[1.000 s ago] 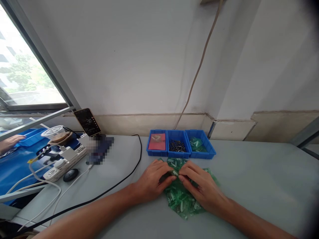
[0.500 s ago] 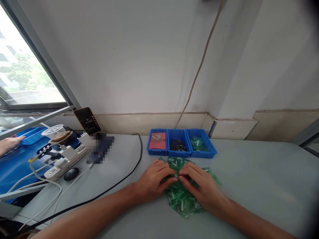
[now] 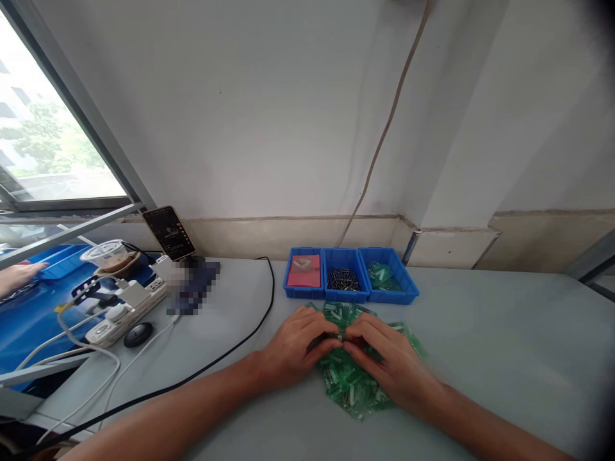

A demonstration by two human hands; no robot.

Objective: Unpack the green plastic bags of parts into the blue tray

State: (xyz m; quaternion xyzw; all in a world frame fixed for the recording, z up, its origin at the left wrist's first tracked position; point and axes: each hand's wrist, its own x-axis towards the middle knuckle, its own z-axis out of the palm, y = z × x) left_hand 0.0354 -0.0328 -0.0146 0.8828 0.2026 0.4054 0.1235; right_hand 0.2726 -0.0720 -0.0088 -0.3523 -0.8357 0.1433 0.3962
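Left hand (image 3: 300, 339) and right hand (image 3: 391, 362) meet fingertip to fingertip above the pile. Grip of each: thumb and forefinger closed in a pinch on a small packet (image 3: 341, 337), greenish with a pale fleck, mostly hidden by the fingers. Beneath and around both hands, a loose heap of green bags (image 3: 353, 390): thin, glossy, see-through film, crinkled, corners jutting, pale slips and darker bits inside. Heap lies on the counter (image 3: 480, 346), smooth grey, softly reflective.

Just beyond the heap, three blue bins in a row, rigid, straight-walled plastic. Left bin (image 3: 302, 294): flat red sheet (image 3: 303, 277), a clear packet on top. Middle bin (image 3: 346, 297): tangle of slim, dark, shiny metal pieces (image 3: 343, 279). Right bin (image 3: 393, 298): more green film bags, crumpled. Black cable (image 3: 216, 365), round and rubbery-looking, curves across the left side.
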